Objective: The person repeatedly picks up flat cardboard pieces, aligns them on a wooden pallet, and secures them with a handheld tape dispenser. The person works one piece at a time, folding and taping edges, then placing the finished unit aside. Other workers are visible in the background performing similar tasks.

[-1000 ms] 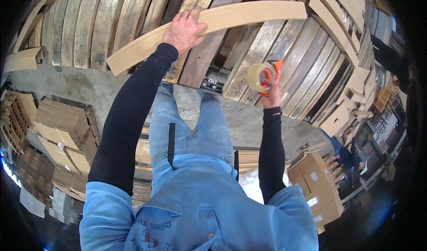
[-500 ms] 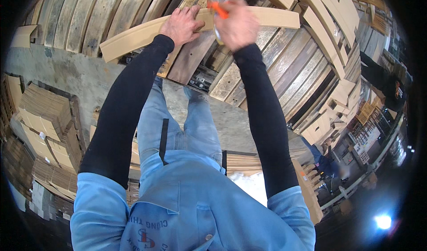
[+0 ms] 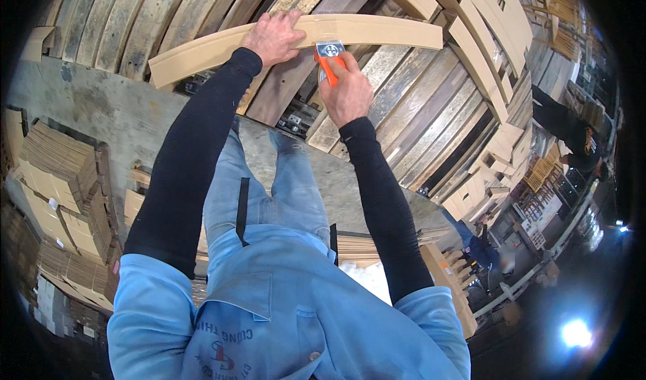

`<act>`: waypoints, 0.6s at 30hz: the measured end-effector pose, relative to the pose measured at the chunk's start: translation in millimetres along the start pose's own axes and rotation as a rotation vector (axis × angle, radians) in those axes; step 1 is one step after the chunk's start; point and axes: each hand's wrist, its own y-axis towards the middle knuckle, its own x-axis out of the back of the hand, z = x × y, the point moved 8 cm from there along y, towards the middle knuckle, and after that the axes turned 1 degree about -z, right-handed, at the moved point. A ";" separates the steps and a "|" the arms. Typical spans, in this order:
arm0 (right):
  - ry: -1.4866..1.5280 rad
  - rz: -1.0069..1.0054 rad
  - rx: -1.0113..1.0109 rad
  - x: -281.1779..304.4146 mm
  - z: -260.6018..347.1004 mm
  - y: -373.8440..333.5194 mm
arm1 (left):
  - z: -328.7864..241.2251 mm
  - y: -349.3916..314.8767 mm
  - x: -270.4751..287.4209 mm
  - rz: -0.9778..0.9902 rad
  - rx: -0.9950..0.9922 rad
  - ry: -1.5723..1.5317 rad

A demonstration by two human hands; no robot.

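A long, narrow folded cardboard strip (image 3: 377,30) lies across wooden slats in front of me. My left hand (image 3: 274,38) grips it left of its middle, fingers curled over the far edge. In my right hand (image 3: 348,94) is an orange tape dispenser (image 3: 330,60), its front end at the strip's near edge. A shiny patch of clear tape (image 3: 326,24) shows on the strip just beyond the dispenser.
Slatted wood (image 3: 417,97) stretches beneath the strip. Cut cardboard pieces (image 3: 488,37) lie at the right. Stacked flat cardboard (image 3: 57,164) stands on the concrete floor (image 3: 108,111) at the left. Other people (image 3: 572,134) are at the far right.
My right hand has come down toward me with the tape dispenser, from over the strip to its near edge. The clear tape patch now shows. My left hand stays on the strip.
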 end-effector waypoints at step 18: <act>0.105 -0.097 0.085 1.3 8.7 -13.2 | 21.8 19.2 -27.4 0.354 0.023 -0.641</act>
